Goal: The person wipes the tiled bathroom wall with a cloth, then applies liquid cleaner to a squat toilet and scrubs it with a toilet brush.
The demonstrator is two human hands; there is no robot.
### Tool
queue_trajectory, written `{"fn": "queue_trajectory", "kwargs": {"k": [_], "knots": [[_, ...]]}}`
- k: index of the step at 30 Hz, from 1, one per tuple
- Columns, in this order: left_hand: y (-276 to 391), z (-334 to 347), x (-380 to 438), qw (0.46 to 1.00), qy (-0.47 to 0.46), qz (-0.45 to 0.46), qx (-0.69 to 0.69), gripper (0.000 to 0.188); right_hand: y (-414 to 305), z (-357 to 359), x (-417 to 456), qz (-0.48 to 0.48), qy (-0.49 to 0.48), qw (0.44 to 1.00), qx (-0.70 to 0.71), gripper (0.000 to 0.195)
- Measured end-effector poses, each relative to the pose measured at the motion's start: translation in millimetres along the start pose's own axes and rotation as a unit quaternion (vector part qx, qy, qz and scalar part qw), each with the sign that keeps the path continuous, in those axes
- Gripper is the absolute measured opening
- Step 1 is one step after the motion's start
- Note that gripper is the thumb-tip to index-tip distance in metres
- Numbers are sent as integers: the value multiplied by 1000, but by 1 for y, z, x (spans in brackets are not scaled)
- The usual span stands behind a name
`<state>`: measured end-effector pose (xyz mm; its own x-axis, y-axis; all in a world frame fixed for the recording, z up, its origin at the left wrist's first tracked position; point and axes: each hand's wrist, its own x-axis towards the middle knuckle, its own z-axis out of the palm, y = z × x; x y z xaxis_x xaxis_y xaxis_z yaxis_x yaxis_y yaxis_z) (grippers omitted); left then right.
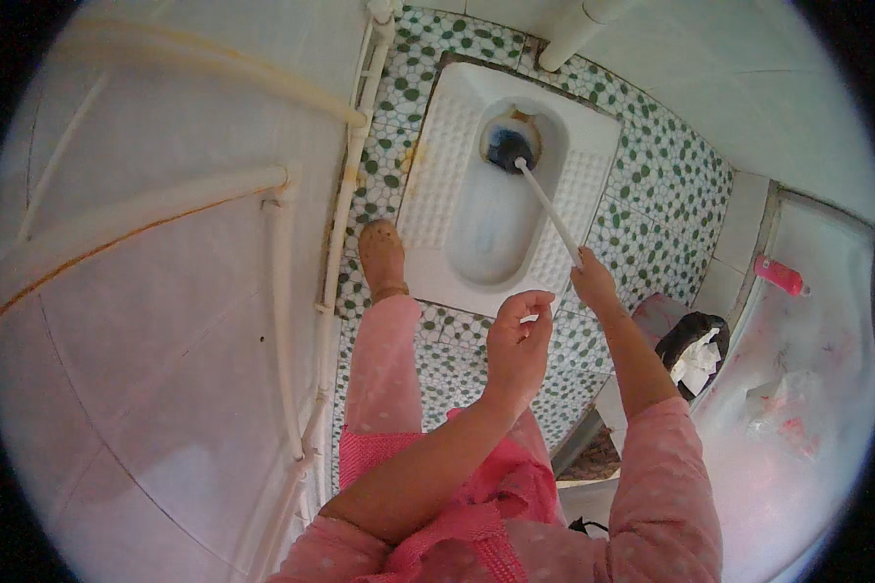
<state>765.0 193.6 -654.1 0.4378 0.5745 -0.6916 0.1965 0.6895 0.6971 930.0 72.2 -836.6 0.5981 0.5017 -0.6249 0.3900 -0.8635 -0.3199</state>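
My right hand (593,280) grips the end of the long white handle of a toilet brush (550,211). The brush's dark head rests in the drain hole at the far end of a white ceramic squat toilet (423,233) set in the floor. Brownish stains ring that hole, and bluish liquid or residue shows beside the brush head. My left hand (519,342) hovers above the toilet's near edge with its fingers curled and a gap between thumb and fingers. Nothing shows in it.
White pipes (284,328) run along the left wall. At the right stands a waste bin (660,321) with a black liner and white paper inside. A pink bottle (780,275) and a clear plastic bag (787,415) are farther right. The floor (645,218) has green-and-white pebble-pattern tiles.
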Motion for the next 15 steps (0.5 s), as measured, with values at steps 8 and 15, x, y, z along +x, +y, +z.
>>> {"fn": "queue_trajectory", "kwargs": {"k": [8, 15], "knots": [[-9, 3, 3, 1000, 0, -16, 17, 17, -63, -17, 75, -165, 97, 926, -327, 14], [1, -25, 3, 992, 37, -83, -83, 18, -108, -49, 107, -61, 84, 972, -209, 20]]}}
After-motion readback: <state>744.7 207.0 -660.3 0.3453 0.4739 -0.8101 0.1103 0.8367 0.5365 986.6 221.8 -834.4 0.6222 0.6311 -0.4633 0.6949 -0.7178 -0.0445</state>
